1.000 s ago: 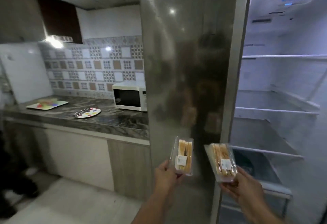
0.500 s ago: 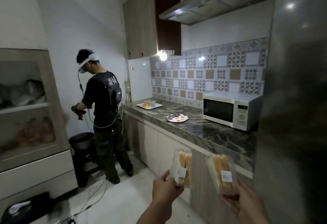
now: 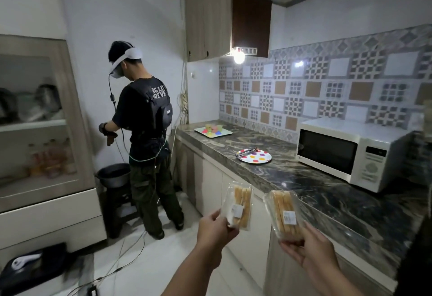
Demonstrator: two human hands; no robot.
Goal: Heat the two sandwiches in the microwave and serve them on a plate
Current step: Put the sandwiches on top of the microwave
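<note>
I hold two wrapped sandwiches upright in front of me. My left hand (image 3: 214,229) grips one clear-wrapped sandwich (image 3: 240,204) by its lower edge. My right hand (image 3: 311,249) grips the other wrapped sandwich (image 3: 284,214) from below. Both hang in the air just off the front edge of the dark marble counter (image 3: 327,202). A white microwave (image 3: 348,153) with its door closed stands on the counter at the right. A white plate with coloured dots (image 3: 256,156) lies left of the microwave, with metal tongs (image 3: 245,152) resting on it.
Another person (image 3: 145,136) in black with a headset stands at the far end of the aisle, cables trailing on the floor (image 3: 121,260). A tray with coloured cups (image 3: 212,130) sits at the counter's far end. A cabinet (image 3: 42,132) lines the left wall; a black bag (image 3: 32,265) lies below.
My view has swung left from the open fridge to the counter and moved closer to it. Both hands still hold the sandwiches in front of me.
</note>
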